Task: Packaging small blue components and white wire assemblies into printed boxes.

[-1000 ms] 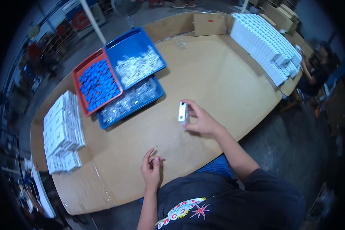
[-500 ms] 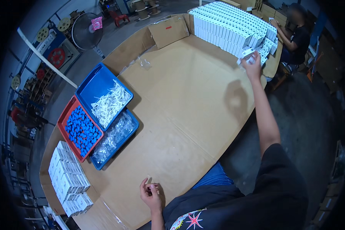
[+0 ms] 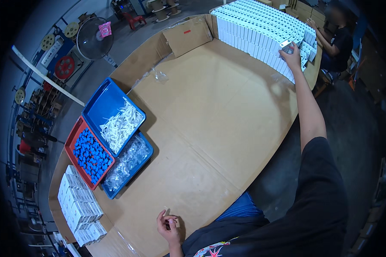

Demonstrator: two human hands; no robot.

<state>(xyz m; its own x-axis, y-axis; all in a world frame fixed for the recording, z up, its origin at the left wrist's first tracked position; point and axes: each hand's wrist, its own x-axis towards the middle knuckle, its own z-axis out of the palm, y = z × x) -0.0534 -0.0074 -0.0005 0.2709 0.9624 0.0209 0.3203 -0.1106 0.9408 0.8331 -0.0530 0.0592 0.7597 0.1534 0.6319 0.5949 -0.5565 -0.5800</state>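
At the far right, my right hand (image 3: 292,59) reaches to the tightly packed stack of small white boxes (image 3: 253,36). Its fingers are closed around one white box (image 3: 286,44), which sits at the stack's near right end, touching or just above its neighbours; I cannot tell which. My left hand (image 3: 169,229) rests near the front edge of the cardboard-covered table (image 3: 193,128), fingers loosely curled and apart. I see nothing held in it.
To the left are a blue tray (image 3: 98,99) of white plastic pieces, a red tray (image 3: 69,150) of small blue parts, and a lower blue tray (image 3: 149,150) of clear bags. Flat white packs (image 3: 79,210) are piled nearer. Cardboard walls edge the table; another person (image 3: 339,47) sits beyond.
My right hand has carried the white box slightly farther and to the right, onto the stack's end. The left hand stays curled in nearly the same place. The view has shifted slightly.
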